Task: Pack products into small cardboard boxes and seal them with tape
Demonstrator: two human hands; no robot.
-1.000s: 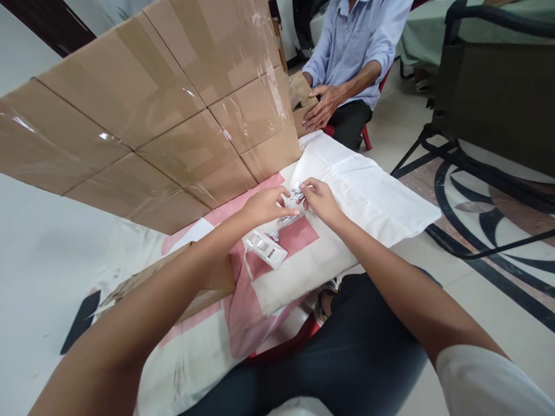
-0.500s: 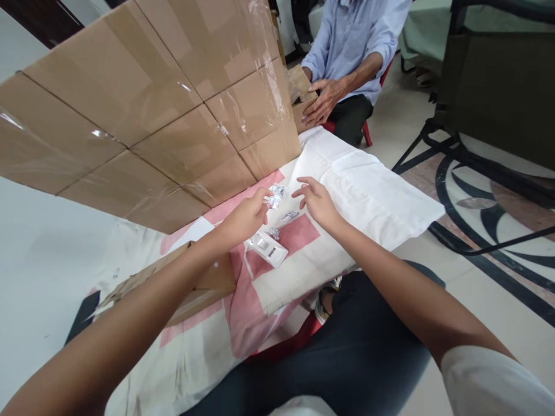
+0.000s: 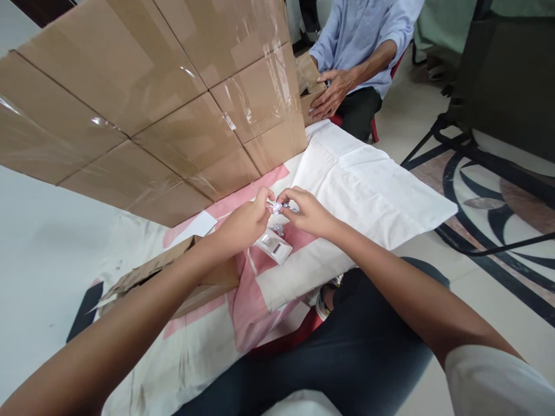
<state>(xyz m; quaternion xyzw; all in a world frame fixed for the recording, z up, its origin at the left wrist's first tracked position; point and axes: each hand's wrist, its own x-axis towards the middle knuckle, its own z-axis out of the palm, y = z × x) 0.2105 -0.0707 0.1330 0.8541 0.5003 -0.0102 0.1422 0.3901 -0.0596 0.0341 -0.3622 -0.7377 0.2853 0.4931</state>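
Note:
My left hand [image 3: 248,224] pinches a small white piece with bluish-grey markings [image 3: 276,208], perhaps a paper cut-out or sticker. From the other side, my right hand [image 3: 309,212] has its thumb and fingertips closed on the same piece. Part of another printed piece [image 3: 295,206] shows behind the right fingers. Just below the hands, a further grey-and-white piece [image 3: 278,230] rests on the pink-and-white cloth. Close to it lies a slim white case [image 3: 274,247] with a dark slot. The fingers partly cover what is held.
A tall taped cardboard panel [image 3: 182,110] stands across the table's far side. At left are an open cardboard box [image 3: 203,283] and white paper [image 3: 195,226]. White cloth [image 3: 368,173] covers the right side. Beyond the panel, another person's hand [image 3: 332,92] rests on a cardboard box [image 3: 310,107].
My right hand has moved left and closed its fingertips on the piece in my left hand. Before, it hung apart with loose fingers. The view has shifted slightly.

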